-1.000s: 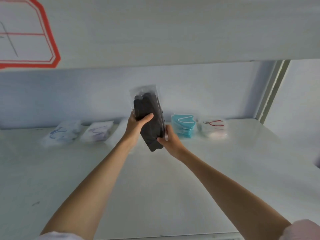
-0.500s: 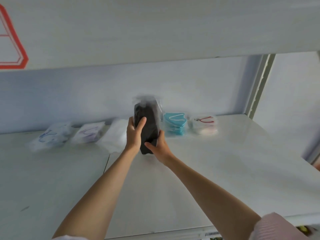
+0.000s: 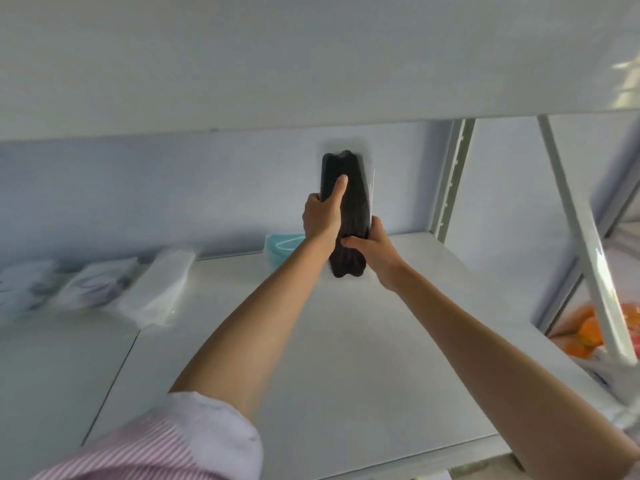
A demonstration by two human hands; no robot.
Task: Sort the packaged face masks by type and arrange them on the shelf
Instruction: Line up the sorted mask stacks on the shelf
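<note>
A clear pack of black face masks [image 3: 350, 202] stands upright above the white shelf board [image 3: 346, 358], near the back wall. My left hand [image 3: 320, 216] grips its left side, thumb laid up the front. My right hand [image 3: 375, 252] holds its lower right edge. A teal mask pack [image 3: 282, 247] lies just left behind my left wrist, partly hidden. Along the back left lie a white pack [image 3: 162, 289], a pack with purple straps [image 3: 98, 280] and a blurred pack with blue straps [image 3: 20, 285]. The pack with red straps is hidden.
The shelf above [image 3: 311, 64] hangs low over the work area. A perforated upright post [image 3: 450, 181] and a slanted brace [image 3: 585, 237] close the right end. Orange items [image 3: 588, 334] sit beyond the brace, lower right.
Both hands carried the black pack to the right, past the teal pack, and hold it upright near the back wall. The view swung right, so the left packs slid toward the frame edge.
</note>
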